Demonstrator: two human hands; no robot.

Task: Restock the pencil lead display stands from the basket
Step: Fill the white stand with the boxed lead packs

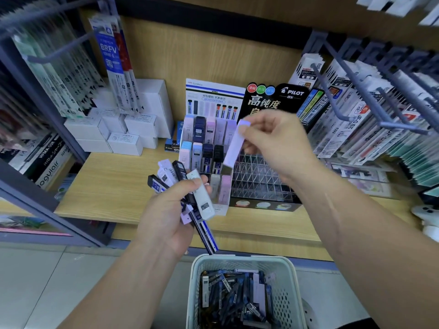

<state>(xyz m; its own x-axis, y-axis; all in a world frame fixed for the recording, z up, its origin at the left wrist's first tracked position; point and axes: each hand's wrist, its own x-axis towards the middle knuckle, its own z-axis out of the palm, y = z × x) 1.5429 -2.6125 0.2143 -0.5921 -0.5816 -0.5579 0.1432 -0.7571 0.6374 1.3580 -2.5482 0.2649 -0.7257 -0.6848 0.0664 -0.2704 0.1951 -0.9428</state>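
My left hand (166, 210) grips a fanned bundle of lead cases (187, 186), pale, black and blue, in front of the shelf. My right hand (275, 141) pinches the top of a lilac lead case (234, 146) and holds it tilted over the right side of the white Tombow display stand (204, 153), whose slots hold several cases. Right of that stand is the black Pilot display stand (261, 181) with a clear grid of empty cells. Below, on the floor, the white basket (197, 281) holds several loose lead cases.
White boxes (118, 129) are stacked at the back left of the wooden shelf (107, 186). Hanging refill packs on hooks (356, 110) crowd the right side, and more packs (59, 74) hang on the left. A grey rack frame (35, 186) juts in at the left.
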